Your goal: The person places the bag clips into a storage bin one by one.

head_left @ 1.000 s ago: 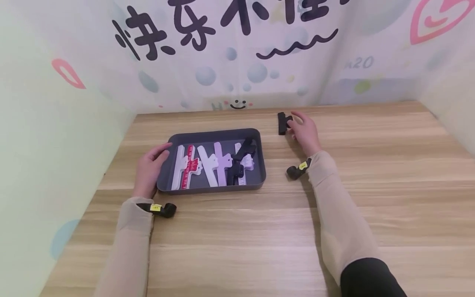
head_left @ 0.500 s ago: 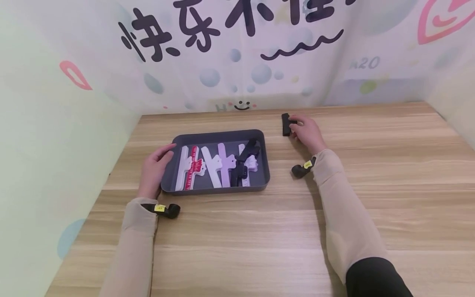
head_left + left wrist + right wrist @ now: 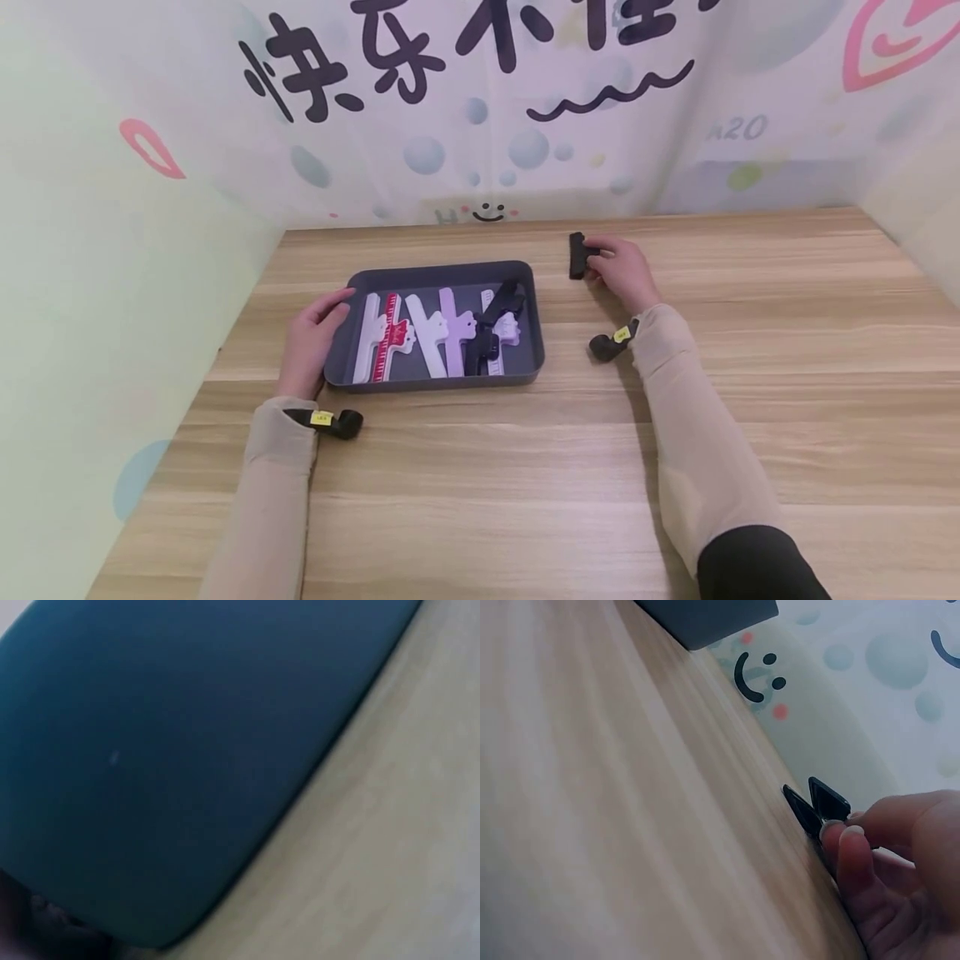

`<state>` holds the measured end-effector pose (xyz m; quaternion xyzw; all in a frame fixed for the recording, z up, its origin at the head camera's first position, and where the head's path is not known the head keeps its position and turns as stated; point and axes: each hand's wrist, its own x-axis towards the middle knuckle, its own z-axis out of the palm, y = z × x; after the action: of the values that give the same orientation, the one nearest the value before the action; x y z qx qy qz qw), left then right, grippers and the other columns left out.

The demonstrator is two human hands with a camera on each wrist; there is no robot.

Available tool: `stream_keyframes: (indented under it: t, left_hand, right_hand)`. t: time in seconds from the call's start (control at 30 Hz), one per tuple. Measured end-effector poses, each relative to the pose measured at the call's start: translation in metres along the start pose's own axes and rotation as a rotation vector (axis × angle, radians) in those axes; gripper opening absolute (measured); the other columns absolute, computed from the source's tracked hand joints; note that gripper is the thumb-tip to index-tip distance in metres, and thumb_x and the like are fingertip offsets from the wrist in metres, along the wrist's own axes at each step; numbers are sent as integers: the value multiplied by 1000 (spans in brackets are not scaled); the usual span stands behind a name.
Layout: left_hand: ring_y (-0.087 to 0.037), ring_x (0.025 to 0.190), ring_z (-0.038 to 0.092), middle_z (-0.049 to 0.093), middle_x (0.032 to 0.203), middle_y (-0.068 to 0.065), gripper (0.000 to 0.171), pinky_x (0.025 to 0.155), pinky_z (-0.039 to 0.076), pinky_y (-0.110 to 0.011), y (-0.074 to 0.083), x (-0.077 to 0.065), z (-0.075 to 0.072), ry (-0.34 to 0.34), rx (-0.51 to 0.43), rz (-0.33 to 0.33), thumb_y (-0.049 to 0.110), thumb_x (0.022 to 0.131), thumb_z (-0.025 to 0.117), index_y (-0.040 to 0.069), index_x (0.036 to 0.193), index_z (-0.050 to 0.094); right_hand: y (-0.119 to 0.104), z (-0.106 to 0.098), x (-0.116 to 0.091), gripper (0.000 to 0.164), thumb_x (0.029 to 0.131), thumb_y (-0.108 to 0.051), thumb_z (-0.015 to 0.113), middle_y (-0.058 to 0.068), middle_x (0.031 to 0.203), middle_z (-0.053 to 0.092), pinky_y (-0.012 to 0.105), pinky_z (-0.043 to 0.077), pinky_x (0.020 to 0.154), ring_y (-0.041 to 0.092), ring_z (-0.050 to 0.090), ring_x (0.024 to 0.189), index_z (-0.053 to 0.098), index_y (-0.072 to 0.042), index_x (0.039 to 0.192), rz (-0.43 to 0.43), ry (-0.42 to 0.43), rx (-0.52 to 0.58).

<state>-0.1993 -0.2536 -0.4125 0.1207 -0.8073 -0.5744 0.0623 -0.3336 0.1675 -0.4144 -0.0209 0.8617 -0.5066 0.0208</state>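
Note:
At the back of the table, my right hand (image 3: 624, 271) pinches a black bag clip (image 3: 577, 256) by its handle between thumb and fingers. In the right wrist view the two long edges of the clip (image 3: 829, 799) stand apart, low over the wood. My left hand (image 3: 306, 346) holds the left side of a dark grey tray (image 3: 427, 385), thumb and forefinger at its rim. Inside the tray lie a red-and-white clip (image 3: 386, 337), a purple clip (image 3: 452, 333), white clips (image 3: 427, 337) and black clips (image 3: 480, 350). The left wrist view shows mostly the tray's outer wall (image 3: 195, 750).
The wood-grain table (image 3: 480, 483) ends at a printed white backdrop (image 3: 480, 150) just behind the tray and black clip. A pale side wall (image 3: 90, 292) rises on the left. Black wrist cameras (image 3: 347, 424) are strapped at both sleeves.
My right hand has closed its thumb and fingers on the black clip's handle and brought it slightly toward me. The left hand stays at the tray. The head view has shifted a little.

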Motion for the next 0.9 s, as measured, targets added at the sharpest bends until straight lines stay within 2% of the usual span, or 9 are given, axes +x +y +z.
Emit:
stream_keyframes:
  t: [0.23,0.4,0.57,0.67,0.9]
  left_hand:
    - [-14,131,35,43,141,4,35,108,29,-37,1,0,0,2,7,-1,38,93,51,26,126,57]
    - [-13,130,36,44,140,3,36,107,30,-35,2,0,1,0,17,7,36,93,51,23,126,57]
    - [-14,132,35,43,142,3,37,108,29,-36,3,-1,0,0,18,6,37,93,51,24,127,56]
    - [-13,131,35,43,141,4,37,108,29,-36,3,0,0,0,16,6,38,93,52,24,127,57]
    - [-13,132,34,42,142,4,38,109,28,-36,3,-1,0,-4,8,-2,39,93,51,25,127,56]
  right_hand:
    - [4,1,-5,35,90,-13,55,13,101,63,21,49,57,8,56,61,58,-13,125,7,18,-7]
    - [6,1,-8,33,90,-18,57,10,103,64,21,49,58,8,56,61,60,-16,123,3,24,-14]
    - [4,1,-10,38,86,-8,56,14,104,64,21,49,59,7,57,60,59,-13,124,-19,11,-3]
    - [3,1,-11,41,84,-5,54,15,97,65,21,48,59,7,56,60,59,-12,124,-35,10,-21]
    - [4,1,-11,36,85,-9,59,7,76,63,23,47,57,9,55,58,61,-14,121,-51,32,-41]
